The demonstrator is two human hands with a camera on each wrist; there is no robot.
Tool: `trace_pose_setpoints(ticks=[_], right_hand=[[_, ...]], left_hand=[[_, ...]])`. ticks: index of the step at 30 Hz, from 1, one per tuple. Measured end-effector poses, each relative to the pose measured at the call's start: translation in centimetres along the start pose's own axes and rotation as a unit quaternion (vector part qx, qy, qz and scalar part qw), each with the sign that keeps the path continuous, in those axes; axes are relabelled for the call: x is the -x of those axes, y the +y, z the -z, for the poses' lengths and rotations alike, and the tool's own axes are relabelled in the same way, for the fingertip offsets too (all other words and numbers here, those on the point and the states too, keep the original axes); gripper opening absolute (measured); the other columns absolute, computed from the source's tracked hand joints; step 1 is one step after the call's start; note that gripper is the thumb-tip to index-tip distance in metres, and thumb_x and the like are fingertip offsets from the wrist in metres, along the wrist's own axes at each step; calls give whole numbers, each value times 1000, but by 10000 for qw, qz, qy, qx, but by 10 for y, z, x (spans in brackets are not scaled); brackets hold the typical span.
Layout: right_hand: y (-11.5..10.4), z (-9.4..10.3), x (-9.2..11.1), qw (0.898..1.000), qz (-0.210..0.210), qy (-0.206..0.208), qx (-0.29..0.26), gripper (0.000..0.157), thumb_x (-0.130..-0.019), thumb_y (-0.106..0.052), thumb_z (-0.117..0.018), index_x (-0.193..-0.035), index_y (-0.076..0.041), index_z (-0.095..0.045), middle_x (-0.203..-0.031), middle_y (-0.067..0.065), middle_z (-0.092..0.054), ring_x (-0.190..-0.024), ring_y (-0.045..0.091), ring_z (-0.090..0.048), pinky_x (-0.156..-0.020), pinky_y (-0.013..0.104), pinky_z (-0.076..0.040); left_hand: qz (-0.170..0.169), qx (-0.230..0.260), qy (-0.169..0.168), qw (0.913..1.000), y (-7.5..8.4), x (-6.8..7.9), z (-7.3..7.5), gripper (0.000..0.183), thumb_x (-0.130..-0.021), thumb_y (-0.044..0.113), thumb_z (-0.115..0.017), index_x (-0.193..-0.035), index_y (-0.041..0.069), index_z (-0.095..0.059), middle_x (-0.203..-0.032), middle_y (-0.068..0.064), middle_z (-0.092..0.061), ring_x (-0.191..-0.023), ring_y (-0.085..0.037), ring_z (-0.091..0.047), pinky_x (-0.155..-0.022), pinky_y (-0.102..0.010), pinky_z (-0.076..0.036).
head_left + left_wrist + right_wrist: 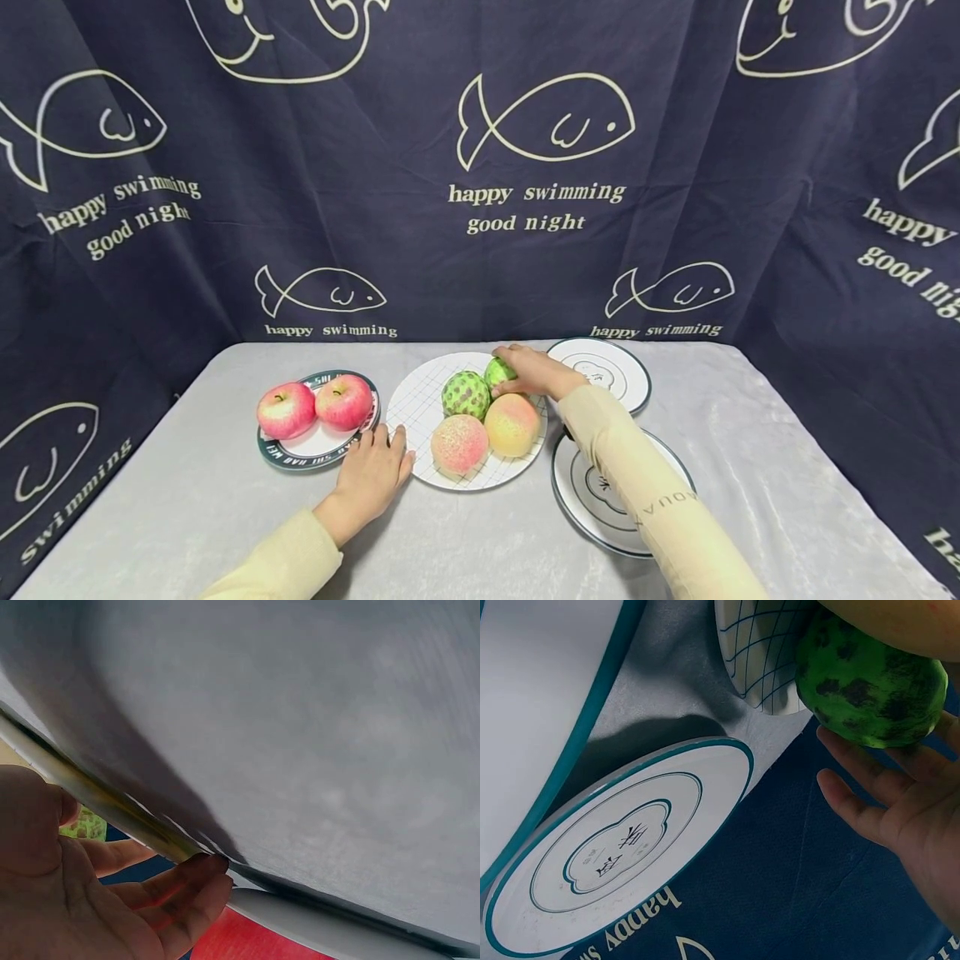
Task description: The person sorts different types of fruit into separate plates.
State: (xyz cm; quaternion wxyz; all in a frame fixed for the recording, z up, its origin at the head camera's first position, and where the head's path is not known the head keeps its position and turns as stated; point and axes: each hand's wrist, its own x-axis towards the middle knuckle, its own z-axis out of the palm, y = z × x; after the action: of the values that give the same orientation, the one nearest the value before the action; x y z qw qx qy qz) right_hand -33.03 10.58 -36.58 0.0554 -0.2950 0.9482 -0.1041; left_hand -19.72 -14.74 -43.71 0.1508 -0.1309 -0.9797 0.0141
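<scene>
My right hand grips a green fruit with dark patches, its fingers and thumb around the sides, at the far right of a white grid-patterned plate. Beside it on that plate are a green fruit with dark spots, a yellow-orange peach and a pinkish peach. Over on the left, my left hand lies between this plate and a green-rimmed plate, fingers loosely extended and near both rims. Two red apples sit on the green-rimmed plate.
Two white plates with dark green rims are at the right: one behind the right hand, another nearer, partly under the right forearm. A grey cloth covers the table. Dark blue fish-print curtains enclose the back and sides.
</scene>
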Motion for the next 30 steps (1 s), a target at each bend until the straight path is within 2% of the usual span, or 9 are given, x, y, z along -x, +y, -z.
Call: trace_pose_setpoints(ticks=[20,26,30], right_hand=[[0,2,-1,9998,93,80,149,57,-77,-35,-71,-122,-7,-52,-104,10,-58,-92,21,-55,-82,38,-45],[1,3,1,9990,250,331,176,51,-75,-33,-73,-116,-8,-55,-98,8,-58,-85,19,-55,-77,36,-46],[2,1,2,9979,340,507,204,51,-75,-33,-73,-115,-8,-54,-100,10,-58,-86,21,-56,-78,38,-46]], left_hand=[[-6,-45,50,10000,1,0,0,39,-89,30,-51,-114,1,-58,-97,-19,-55,-88,-35,-54,-71,-46,-46],[13,-21,-28,10000,2,0,1,39,-89,30,-50,-115,1,-57,-99,-20,-55,-89,-34,-54,-72,-46,-46],[19,-15,-46,10000,2,0,2,39,-89,30,-51,-115,1,-57,-99,-20,-56,-89,-34,-54,-72,-46,-46]])
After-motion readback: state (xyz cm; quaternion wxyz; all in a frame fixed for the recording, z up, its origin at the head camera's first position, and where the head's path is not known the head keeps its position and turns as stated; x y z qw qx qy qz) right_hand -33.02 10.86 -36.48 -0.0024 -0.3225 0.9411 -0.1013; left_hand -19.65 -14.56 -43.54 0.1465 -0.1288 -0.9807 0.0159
